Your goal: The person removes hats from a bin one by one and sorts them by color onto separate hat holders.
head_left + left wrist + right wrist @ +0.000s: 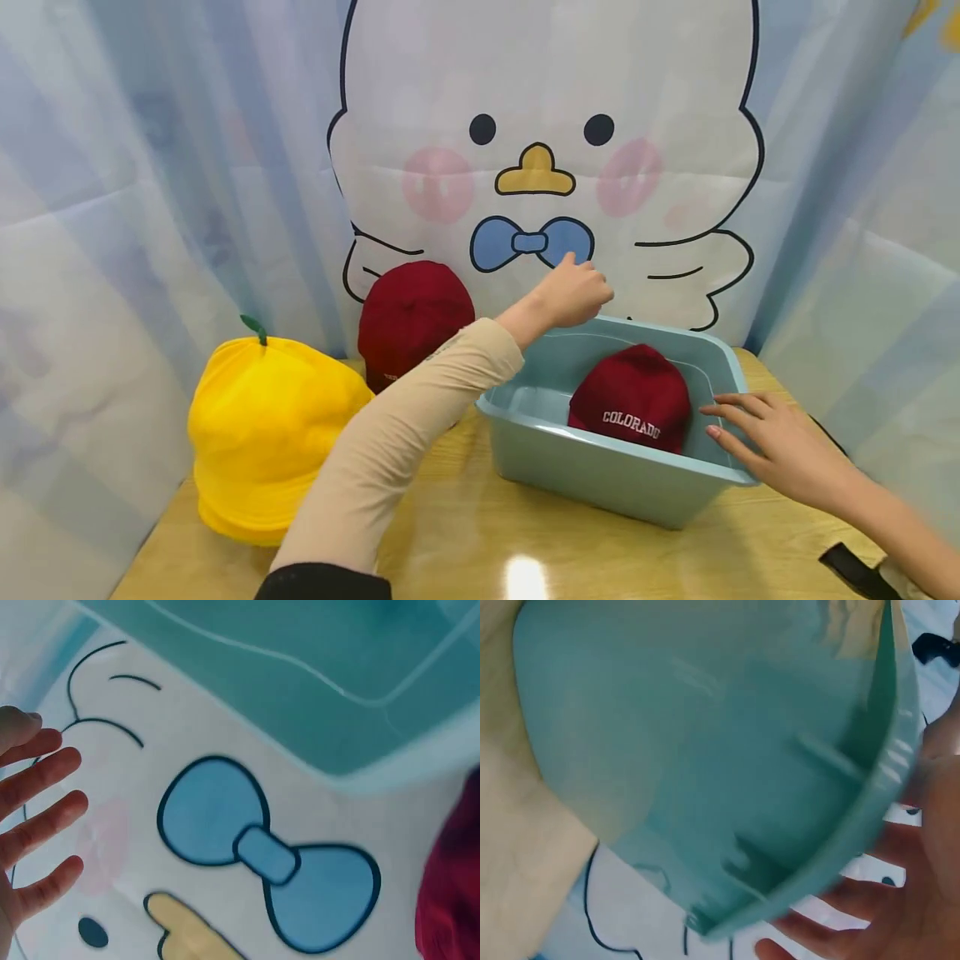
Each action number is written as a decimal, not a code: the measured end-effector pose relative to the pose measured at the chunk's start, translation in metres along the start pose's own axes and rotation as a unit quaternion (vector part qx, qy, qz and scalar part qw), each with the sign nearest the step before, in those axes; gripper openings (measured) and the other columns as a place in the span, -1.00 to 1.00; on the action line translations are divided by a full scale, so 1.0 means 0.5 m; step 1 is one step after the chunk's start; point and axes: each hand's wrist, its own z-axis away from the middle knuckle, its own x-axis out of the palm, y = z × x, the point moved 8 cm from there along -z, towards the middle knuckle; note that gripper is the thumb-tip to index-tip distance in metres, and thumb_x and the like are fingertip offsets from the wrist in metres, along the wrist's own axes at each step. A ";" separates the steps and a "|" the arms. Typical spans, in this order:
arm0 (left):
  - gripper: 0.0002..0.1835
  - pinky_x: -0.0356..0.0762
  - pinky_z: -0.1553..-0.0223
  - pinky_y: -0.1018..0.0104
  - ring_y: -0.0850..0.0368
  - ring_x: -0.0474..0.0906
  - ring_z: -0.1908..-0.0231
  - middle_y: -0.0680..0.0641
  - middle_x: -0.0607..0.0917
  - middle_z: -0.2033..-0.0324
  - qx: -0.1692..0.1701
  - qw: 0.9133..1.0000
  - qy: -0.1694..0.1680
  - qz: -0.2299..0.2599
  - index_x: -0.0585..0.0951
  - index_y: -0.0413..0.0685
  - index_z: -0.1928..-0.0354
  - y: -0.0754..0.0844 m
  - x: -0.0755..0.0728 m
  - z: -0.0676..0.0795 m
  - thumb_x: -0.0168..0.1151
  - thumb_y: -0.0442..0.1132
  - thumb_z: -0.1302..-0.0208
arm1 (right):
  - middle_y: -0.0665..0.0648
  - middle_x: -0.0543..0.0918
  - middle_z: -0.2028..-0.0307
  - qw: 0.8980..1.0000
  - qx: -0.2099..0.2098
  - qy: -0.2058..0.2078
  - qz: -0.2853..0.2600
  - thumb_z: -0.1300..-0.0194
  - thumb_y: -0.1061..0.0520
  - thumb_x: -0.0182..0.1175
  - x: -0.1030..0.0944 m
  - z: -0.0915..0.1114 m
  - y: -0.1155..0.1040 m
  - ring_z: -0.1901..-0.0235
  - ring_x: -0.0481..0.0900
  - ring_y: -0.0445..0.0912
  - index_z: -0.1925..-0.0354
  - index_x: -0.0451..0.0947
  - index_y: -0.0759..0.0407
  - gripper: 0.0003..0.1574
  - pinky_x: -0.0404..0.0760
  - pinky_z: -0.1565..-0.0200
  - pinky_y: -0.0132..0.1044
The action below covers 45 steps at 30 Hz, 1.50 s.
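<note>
My left hand (568, 292) is raised above the far left part of a pale blue-green plastic bin (592, 475), in front of the printed backdrop. In the left wrist view its fingers (45, 825) are spread apart and nothing is between them. At the bin's right end is my right hand (787, 450), fingers loosely extended at the rim; in the right wrist view those fingers (885, 900) lie along the rim's outer side. A dark red cap (630, 396) with white COLORADO lettering sits inside the bin, crown up.
Left of the bin stands another dark red cap (412, 317), partly behind my left sleeve (420, 425). A yellow bucket hat (270, 425) with a green leaf stem is further left. All rest on a wooden table (450, 533) against a curtain (540, 75) printed with a white cartoon bird.
</note>
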 end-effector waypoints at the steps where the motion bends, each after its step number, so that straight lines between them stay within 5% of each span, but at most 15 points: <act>1: -0.71 0.36 0.02 0.16 0.14 0.48 0.18 0.10 0.63 0.21 0.002 1.000 -0.001 0.000 0.58 0.17 0.11 0.007 0.006 -0.010 -0.14 -0.22 -0.32 | 0.23 0.50 0.05 1.000 0.010 0.000 -0.012 -0.18 0.09 0.14 0.005 0.004 -0.002 0.05 0.37 0.17 0.07 0.51 0.10 -0.68 0.30 0.17 0.11; 12: -0.68 0.39 0.01 0.21 0.19 0.42 0.01 0.18 0.57 0.04 0.045 0.999 0.004 -0.019 0.48 0.26 -0.05 0.104 0.081 -0.092 -0.17 -0.10 -0.35 | 0.27 0.38 -0.08 0.993 0.065 0.020 -0.100 -0.32 0.14 -0.06 0.036 0.027 -0.004 -0.06 0.21 0.22 -0.05 0.41 0.11 -0.66 0.12 0.13 0.17; 21: -0.62 0.33 -0.10 0.24 0.21 0.30 -0.14 0.21 0.43 -0.14 0.099 0.992 -0.053 -0.063 0.29 0.36 -0.21 0.183 0.132 -0.109 -0.21 -0.04 -0.37 | 0.31 0.37 -0.08 0.990 0.062 0.042 -0.118 -0.30 0.18 -0.04 0.036 0.030 0.002 -0.05 0.21 0.21 -0.04 0.42 0.14 -0.66 0.12 0.07 0.18; 28: -0.57 0.26 -0.19 0.21 0.24 0.16 -0.24 0.21 0.27 -0.25 0.102 0.986 -0.082 -0.102 0.15 0.35 -0.29 0.212 0.166 -0.113 -0.27 -0.01 -0.39 | 0.28 0.36 -0.10 0.994 0.050 0.044 -0.085 -0.28 0.15 -0.01 0.036 0.032 0.000 -0.10 0.18 0.27 -0.04 0.42 0.08 -0.65 0.12 0.06 0.23; 38: -0.48 0.24 -0.20 0.25 0.17 0.12 -0.24 0.12 0.23 -0.26 0.099 0.982 -0.103 -0.123 0.13 0.37 -0.29 0.214 0.183 -0.116 -0.06 0.01 -0.30 | 0.32 0.26 -0.19 0.997 0.053 0.018 -0.061 -0.29 0.07 -0.02 0.037 0.028 -0.006 -0.31 -0.10 0.29 -0.13 0.37 -0.03 -0.58 0.03 0.02 0.36; 45: -0.52 0.36 -0.08 0.21 0.05 0.34 -0.10 -0.02 0.38 -0.14 0.091 0.983 -0.109 -0.115 0.15 0.31 -0.29 0.206 0.182 -0.110 -0.16 -0.18 -0.35 | 0.35 0.21 -0.22 0.996 0.070 -0.012 -0.059 -0.31 0.01 -0.04 0.043 0.031 0.003 -0.34 -0.21 0.29 -0.15 0.36 -0.05 -0.56 0.00 0.02 0.38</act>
